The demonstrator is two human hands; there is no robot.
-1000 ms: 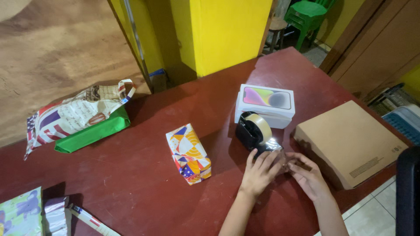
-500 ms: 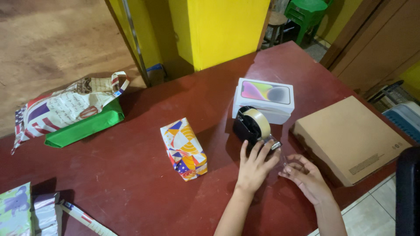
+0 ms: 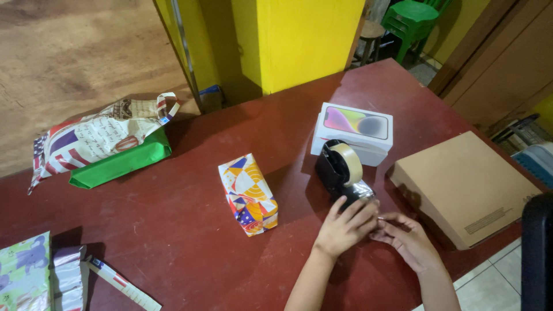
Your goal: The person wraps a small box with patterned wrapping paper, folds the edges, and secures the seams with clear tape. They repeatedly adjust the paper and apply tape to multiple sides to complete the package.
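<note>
We look down on a dark red table [image 3: 173,230]. Near its right part stands a black tape dispenser [image 3: 340,173] with a roll of clear tape [image 3: 351,161] upright in it, cutter end pointing toward us. Our left hand [image 3: 344,227] rests against that cutter end, fingers [image 3: 362,212] stretched forward and lying on the front of the dispenser, not curled into a fist. Our right hand [image 3: 406,239] sits just beside it, its fingers [image 3: 387,222] bent inward and meeting the left fingertips at the cutter. They seem to pinch something small there, likely the tape's free end, but we cannot tell for sure; the strip itself is too faint to make out.

Touching the far side of the dispenser: a white phone box [image 3: 354,131] with a colourful picture on its lid. To the right, well clear of the hands, a flat brown cardboard box [image 3: 466,187] reaching the table edge. Left of the dispenser, apart from it, a small parcel wrapped in bright geometric paper [image 3: 249,194], lying on its side. Far left: a printed paper bag [image 3: 98,138] lying over a green packet [image 3: 118,165]. At the near left corner, sheets and a roll of gift wrap [image 3: 34,276]. Beyond the table, a yellow pillar [image 3: 299,40] and green plastic chairs [image 3: 412,20].
</note>
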